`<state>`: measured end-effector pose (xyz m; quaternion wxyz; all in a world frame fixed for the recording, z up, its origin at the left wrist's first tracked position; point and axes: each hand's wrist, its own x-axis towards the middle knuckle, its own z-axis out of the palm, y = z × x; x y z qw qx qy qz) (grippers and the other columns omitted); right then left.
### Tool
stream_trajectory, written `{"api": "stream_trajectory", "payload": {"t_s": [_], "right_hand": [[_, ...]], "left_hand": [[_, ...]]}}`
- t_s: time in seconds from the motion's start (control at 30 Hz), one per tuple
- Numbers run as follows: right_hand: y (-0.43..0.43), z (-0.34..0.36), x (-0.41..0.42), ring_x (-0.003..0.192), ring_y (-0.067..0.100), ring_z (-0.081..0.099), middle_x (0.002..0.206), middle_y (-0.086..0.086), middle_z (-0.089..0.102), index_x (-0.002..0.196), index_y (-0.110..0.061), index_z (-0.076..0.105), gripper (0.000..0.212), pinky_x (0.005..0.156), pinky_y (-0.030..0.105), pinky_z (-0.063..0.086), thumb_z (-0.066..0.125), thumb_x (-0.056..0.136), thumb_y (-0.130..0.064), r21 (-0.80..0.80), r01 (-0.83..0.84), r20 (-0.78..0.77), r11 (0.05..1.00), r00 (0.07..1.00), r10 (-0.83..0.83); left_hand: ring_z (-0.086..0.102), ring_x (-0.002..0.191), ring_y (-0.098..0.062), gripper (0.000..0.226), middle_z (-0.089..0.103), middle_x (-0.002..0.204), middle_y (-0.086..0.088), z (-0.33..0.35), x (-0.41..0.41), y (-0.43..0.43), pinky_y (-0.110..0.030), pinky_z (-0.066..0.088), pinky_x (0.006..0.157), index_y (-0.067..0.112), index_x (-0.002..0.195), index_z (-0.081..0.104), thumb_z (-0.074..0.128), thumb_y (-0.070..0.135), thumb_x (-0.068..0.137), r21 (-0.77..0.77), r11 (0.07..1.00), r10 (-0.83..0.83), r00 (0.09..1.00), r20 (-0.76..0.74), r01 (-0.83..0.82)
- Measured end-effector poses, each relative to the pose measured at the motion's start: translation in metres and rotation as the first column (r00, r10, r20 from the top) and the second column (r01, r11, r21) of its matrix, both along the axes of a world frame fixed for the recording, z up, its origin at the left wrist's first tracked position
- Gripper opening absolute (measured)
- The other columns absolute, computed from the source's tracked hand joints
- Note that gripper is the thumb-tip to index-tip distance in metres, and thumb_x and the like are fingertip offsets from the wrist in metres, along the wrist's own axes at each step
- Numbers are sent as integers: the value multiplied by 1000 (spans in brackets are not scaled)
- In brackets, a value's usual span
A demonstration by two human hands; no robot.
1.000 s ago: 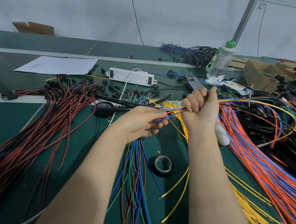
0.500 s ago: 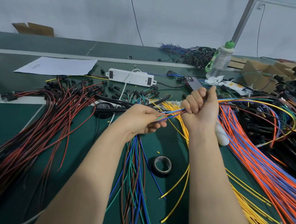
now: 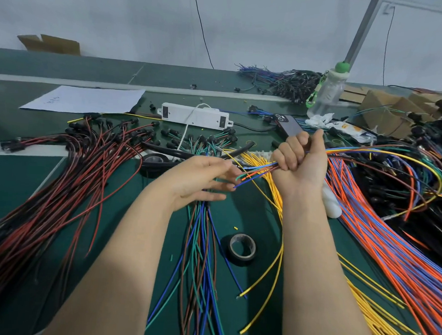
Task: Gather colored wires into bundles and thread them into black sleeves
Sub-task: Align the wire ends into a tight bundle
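Note:
My right hand (image 3: 299, 159) grips a small bundle of colored wires (image 3: 256, 170) in a fist above the green table; the bundle arcs away to the right. The free ends, blue, orange, green and yellow, fan out to the left of the fist. My left hand (image 3: 201, 180) is just left of them with fingers spread and nearly straight, fingertips at the wire ends. Black sleeves (image 3: 184, 153) lie on the table behind my left hand. Loose blue, green and brown wires (image 3: 199, 256) run under it toward me.
Red and black wires (image 3: 58, 183) cover the left. Orange and blue wires (image 3: 381, 239) and yellow wires (image 3: 376, 314) fill the right. A black tape roll (image 3: 242, 249) lies between my forearms. A white box (image 3: 194, 115), phone (image 3: 289, 126) and bottle (image 3: 326, 92) stand behind.
My left hand has let go of the wire ends and opened, its fingers spreading. The ends now fan out loose. My right fist has stayed in place.

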<state>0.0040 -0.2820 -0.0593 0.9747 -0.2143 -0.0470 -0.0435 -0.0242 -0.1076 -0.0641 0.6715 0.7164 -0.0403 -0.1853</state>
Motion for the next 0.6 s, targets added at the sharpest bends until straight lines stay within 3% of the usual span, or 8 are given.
{"api": "stream_trajectory", "payload": {"t_s": [0.1, 0.23, 0.33, 0.4, 0.6], "right_hand": [[1, 0, 0, 29, 5, 16, 38, -8, 21, 60, -17, 36, 52, 33, 19, 11, 30, 102, -45, -10, 14, -11, 1000, 1000, -14], [3, -1, 0, 29, 5, 16, 38, -8, 20, 61, -17, 35, 51, 32, 19, 11, 29, 102, -45, -23, 42, -29, 999, 999, -42], [2, -1, 1, 29, 5, 15, 38, -8, 20, 62, -17, 35, 50, 32, 19, 10, 28, 103, -45, -17, 53, -43, 998, 998, -54], [2, -1, 1, 29, 5, 16, 38, -8, 20, 62, -17, 35, 50, 32, 19, 10, 29, 102, -45, -5, 57, -52, 998, 997, -58], [0, -1, -1, 29, 6, 16, 38, -7, 20, 62, -17, 35, 49, 33, 18, 11, 30, 102, -45, 60, 39, -37, 997, 999, -37]], "left_hand": [[56, 62, -1, 18, 66, 76, 10, 7, -1, 6, -17, 46, 62, 21, 83, 69, 57, 31, 92, 134, 989, 41, 990, 133, -59], [58, 60, 2, 9, 67, 69, 11, 20, -6, 7, -13, 45, 60, 23, 83, 68, 71, 31, 80, 331, 943, -105, 956, 273, 9], [61, 64, -1, 6, 68, 72, 6, 24, -7, 1, -16, 49, 73, 19, 84, 66, 72, 18, 81, 418, 908, -175, 930, 323, 26], [61, 62, 0, 8, 68, 69, 6, 24, -8, -1, -19, 49, 75, 19, 81, 66, 68, 11, 83, 438, 899, -188, 919, 346, 19], [58, 55, 0, 9, 69, 69, 1, 16, -7, 0, -12, 49, 55, 10, 82, 67, 62, 8, 89, 309, 951, -102, 960, 262, 17]]}}
